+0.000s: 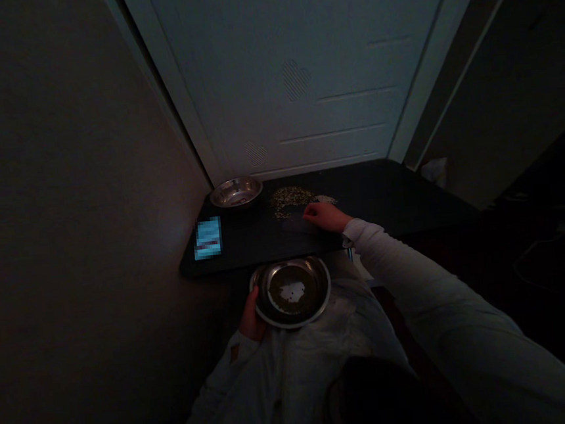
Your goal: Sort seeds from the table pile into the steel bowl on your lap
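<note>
In the head view, my left hand (pixel 252 317) grips the left rim of a shiny metal bowl (pixel 326 300) in my lap, just below the table's front edge. Small dark greenish grains (pixel 276 285) lie around the bottom of this bowl, leaving a bright bare patch in the middle. Over the black table (pixel 385 196), my right hand (pixel 326 216) has its fingers curled together; what they hold, if anything, is too dim to make out. Just beyond it are a spread pile of pale and brown seed-like bits (pixel 291 197) and a smaller whitish heap (pixel 326 199).
A second metal bowl (pixel 236 191) stands at the table's back left. Near the left edge lies a lit phone (pixel 208 237) with a blurred screen. A pale door (pixel 338 55) rises behind the table, and a wall (pixel 87 189) closes off the left side.
</note>
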A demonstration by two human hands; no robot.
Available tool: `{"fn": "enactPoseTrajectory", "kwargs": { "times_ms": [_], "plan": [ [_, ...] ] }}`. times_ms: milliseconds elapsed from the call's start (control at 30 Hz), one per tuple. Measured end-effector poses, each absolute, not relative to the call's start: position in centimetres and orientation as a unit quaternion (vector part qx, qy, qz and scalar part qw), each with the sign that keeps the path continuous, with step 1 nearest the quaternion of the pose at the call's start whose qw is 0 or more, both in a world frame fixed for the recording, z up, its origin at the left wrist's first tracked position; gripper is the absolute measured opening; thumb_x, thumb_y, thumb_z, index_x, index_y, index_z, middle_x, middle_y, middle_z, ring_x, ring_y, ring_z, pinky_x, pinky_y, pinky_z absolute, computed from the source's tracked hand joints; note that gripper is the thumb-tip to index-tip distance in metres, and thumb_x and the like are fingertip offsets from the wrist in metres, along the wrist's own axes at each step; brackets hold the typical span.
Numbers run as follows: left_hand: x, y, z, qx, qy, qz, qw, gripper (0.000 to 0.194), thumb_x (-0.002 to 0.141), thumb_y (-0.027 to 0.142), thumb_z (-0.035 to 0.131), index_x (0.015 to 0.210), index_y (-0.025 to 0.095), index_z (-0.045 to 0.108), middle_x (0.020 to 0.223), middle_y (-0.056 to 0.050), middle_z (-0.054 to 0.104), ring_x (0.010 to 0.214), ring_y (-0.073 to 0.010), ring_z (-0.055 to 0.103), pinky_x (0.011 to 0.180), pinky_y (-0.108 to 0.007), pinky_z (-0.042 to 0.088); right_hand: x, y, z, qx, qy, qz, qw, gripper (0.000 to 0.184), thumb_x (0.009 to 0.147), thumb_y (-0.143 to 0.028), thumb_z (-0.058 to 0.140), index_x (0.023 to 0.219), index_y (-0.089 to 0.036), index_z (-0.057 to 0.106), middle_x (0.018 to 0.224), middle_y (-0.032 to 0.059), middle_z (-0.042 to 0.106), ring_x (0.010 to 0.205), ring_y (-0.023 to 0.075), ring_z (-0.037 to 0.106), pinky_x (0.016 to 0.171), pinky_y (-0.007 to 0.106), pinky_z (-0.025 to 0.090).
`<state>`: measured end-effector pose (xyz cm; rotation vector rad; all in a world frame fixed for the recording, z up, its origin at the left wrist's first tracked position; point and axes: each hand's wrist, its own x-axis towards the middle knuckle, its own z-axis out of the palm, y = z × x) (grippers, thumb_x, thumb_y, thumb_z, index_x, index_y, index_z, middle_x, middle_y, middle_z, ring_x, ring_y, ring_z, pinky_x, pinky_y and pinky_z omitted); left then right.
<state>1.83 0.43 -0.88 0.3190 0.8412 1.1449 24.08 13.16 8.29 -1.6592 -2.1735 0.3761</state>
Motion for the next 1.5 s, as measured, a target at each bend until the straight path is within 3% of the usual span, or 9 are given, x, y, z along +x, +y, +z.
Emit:
{"fn": "enactPoseTrajectory", "kwargs": {
  "times_ms": [667,1500],
  "plan": [
    [1.8,0.4,-0.6,0.129,0.406,0.520,0.740,0.025,0.071,0.032,0.045,0.082,0.018,0.062,0.082,-0.003,0.067,0.111,-0.0196,0.040,0.097,-0.032,0.023,21.4,13.3,8.9,-0.535,-0.831,0.129,0.085,0.023,0.070,-0.034,0.050,0.084,-0.017,0.057,0.082,0.0026,0.061,0.071,0.0118,0.052,0.057,0.019,0.033],
    [1.6,0.6,-1.1,0.146,0.397,0.518,0.743,0.025,0.069,0.034,0.048,0.079,0.018,0.064,0.084,-0.003,0.067,0.108,-0.0207,0.044,0.096,-0.032,0.024,21.2,11.9,8.4,-0.521,-0.837,0.156,0.059,0.026,0.070,-0.038,0.050,0.085,-0.017,0.057,0.083,0.0030,0.061,0.070,0.0114,0.053,0.056,0.018,0.034]
  ]
}}
